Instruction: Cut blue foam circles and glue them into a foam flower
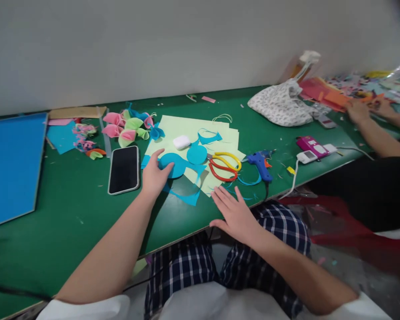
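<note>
My left hand (154, 175) rests at the left edge of a blue paper circle (174, 165), thumb and fingers apart and touching it. A second blue paper circle (197, 154) lies to its right, with cut blue paper scraps (190, 195) around both. Under them are pale green paper sheets (186, 124). My right hand (235, 214) is open at the table's front edge, fingers stretched out and holding nothing. Just beyond it lie scissors (225, 166) with one yellow and one red handle. A blue glue gun (260, 164) lies to their right.
A phone (124, 170) and paper flowers (128, 129) lie left, near a blue board (13, 164). A white earbud case (182, 142) sits on the sheets. Rightward are a patterned cloth bag (282, 104), a magenta power adapter (311, 146) with cable, and another person's hands (358, 111) over orange paper.
</note>
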The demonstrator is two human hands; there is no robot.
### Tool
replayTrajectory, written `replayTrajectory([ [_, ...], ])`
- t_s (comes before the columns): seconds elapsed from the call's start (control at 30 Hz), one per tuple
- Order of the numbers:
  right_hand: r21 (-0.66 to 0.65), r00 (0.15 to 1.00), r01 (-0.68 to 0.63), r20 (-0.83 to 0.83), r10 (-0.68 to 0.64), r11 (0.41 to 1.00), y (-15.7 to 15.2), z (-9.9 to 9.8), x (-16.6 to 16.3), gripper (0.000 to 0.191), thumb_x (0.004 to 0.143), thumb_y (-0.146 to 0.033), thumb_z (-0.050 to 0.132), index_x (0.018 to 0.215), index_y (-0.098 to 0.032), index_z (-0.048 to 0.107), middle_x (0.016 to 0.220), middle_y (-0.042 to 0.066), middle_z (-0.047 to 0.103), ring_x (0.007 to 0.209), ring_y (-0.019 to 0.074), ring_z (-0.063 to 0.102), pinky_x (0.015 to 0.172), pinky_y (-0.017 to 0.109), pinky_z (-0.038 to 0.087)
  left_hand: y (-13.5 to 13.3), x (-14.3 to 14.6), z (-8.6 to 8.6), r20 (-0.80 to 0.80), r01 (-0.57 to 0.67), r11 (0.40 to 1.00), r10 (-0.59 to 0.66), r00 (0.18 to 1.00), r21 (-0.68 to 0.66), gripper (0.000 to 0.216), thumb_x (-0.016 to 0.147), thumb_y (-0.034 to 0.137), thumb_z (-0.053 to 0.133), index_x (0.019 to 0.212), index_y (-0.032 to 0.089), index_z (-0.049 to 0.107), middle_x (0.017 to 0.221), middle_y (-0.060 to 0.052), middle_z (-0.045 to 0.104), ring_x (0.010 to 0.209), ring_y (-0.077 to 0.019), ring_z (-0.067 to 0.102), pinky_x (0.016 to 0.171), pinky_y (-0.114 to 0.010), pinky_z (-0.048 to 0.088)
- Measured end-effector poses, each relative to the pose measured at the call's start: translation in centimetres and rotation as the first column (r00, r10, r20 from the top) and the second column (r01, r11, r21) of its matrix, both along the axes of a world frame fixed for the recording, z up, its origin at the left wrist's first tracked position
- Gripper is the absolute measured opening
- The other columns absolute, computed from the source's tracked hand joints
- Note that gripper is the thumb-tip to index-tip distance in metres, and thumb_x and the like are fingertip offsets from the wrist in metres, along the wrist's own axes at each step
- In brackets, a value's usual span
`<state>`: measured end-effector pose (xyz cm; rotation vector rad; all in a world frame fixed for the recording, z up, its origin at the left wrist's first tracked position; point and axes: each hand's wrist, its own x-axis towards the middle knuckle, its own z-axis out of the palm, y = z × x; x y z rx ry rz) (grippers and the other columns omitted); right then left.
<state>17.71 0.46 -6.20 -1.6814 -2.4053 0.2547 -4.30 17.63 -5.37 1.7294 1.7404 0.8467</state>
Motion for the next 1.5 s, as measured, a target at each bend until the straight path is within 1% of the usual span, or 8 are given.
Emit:
replayTrajectory([
  [0.2, 0.075, 0.931, 0.366, -0.015, -0.366, 0.928, -0.3, -0.3, 5.0, 0.075, 0.091, -0.058, 0.037, 0.148, -0.011, 0.028, 0.151, 0.023, 0.032, 0.143, 0.0357, 0.024, 0.11, 0.06, 0.028, 0.1, 0.0, -0.2, 0.015, -0.004, 1.0, 0.004, 1.0, 0.0, 0.061, 0.074, 0.041, 0.064, 0.131, 0.026, 0.05, 0.103, -0.008, 0.063, 0.102, -0.0283, 0.059, 0.084, -0.036, 0.046],
  [0.3, 0.049, 0.906, 0.424, -0.012, -0.423, 0.905, 1.0, -0.5, 4.8, 0.077, 0.091, -0.059, 0.036, 0.145, -0.005, 0.031, 0.151, 0.026, 0.03, 0.142, 0.0363, 0.025, 0.111, 0.057, 0.028, 0.1, -0.1, -0.3, 0.006, 0.001, 1.0, -0.001, 1.0, 0.007, 0.062, 0.074, 0.042, 0.064, 0.132, 0.026, 0.049, 0.106, -0.009, 0.063, 0.109, -0.0305, 0.057, 0.087, -0.038, 0.046],
  [0.6, 0.065, 0.938, 0.335, -0.12, -0.326, 0.94, -1.5, -0.3, 4.1, 0.068, 0.093, -0.056, 0.034, 0.139, -0.008, 0.044, 0.146, 0.019, 0.044, 0.138, 0.0285, 0.037, 0.114, 0.047, 0.031, 0.0, -0.1, -0.2, -0.016, 0.005, 1.0, -0.005, 1.0, 0.03, 0.064, 0.073, 0.042, 0.064, 0.133, 0.025, 0.048, 0.101, -0.007, 0.063, 0.098, -0.0268, 0.059, 0.087, -0.038, 0.046],
  [0.7, 0.065, 0.896, 0.431, -0.153, -0.418, 0.9, 0.7, 0.3, 5.3, 0.075, 0.092, -0.059, 0.036, 0.144, -0.005, 0.035, 0.15, 0.021, 0.035, 0.142, 0.0288, 0.028, 0.114, 0.047, 0.03, 0.1, -0.2, -0.3, -0.017, 0.006, 1.0, -0.006, 1.0, 0.029, 0.065, 0.073, 0.043, 0.065, 0.133, 0.026, 0.048, 0.101, -0.008, 0.063, 0.099, -0.0275, 0.059, 0.088, -0.039, 0.046],
  [0.87, -0.034, 0.904, 0.427, -0.025, -0.428, 0.904, 3.3, 0.3, 5.2, 0.09, 0.085, -0.067, 0.04, 0.143, 0.001, 0.033, 0.151, 0.025, 0.03, 0.142, 0.0343, 0.027, 0.116, 0.053, 0.021, 0.5, -0.2, -0.7, -0.027, -0.017, 0.999, 0.018, 0.999, 0.031, 0.066, 0.071, 0.043, 0.067, 0.133, 0.028, 0.048, 0.098, -0.007, 0.063, 0.1, -0.0286, 0.06, 0.087, -0.041, 0.048],
  [1.1, -0.013, 0.959, 0.278, -0.057, -0.278, 0.961, -1.7, -0.2, 3.6, 0.083, 0.086, -0.067, 0.037, 0.141, -0.005, 0.04, 0.149, 0.021, 0.036, 0.141, 0.0316, 0.03, 0.115, 0.052, 0.026, 0.7, -0.2, -0.9, -0.016, -0.013, 0.999, 0.014, 1.0, 0.039, 0.067, 0.07, 0.041, 0.068, 0.133, 0.027, 0.049, 0.095, -0.006, 0.062, 0.096, -0.0275, 0.06, 0.088, -0.041, 0.048],
  [1.27, 0.037, 0.986, 0.162, -0.051, -0.16, 0.986, -1.4, 0.0, 2.5, 0.075, 0.088, -0.064, 0.037, 0.144, -0.014, 0.037, 0.152, 0.015, 0.033, 0.142, 0.031, 0.03, 0.115, 0.057, 0.023, 0.5, -0.1, -0.8, -0.012, -0.021, 0.999, 0.022, 1.0, 0.042, 0.067, 0.069, 0.039, 0.069, 0.132, 0.028, 0.05, 0.087, -0.004, 0.058, 0.088, -0.0254, 0.059, 0.086, -0.041, 0.048],
  [1.5, 0.225, 0.991, 0.065, -0.13, -0.036, 0.972, -4.6, -2.3, 2.7, 0.06, 0.092, -0.047, 0.047, 0.138, -0.008, 0.045, 0.141, 0.018, 0.05, 0.136, 0.0273, 0.04, 0.112, 0.05, 0.034, 0.7, -0.3, -1.0, -0.021, -0.01, 0.998, 0.011, 1.0, 0.066, 0.067, 0.068, 0.039, 0.07, 0.131, 0.028, 0.05, 0.076, -0.001, 0.051, 0.078, -0.0222, 0.056, 0.081, -0.038, 0.048],
])
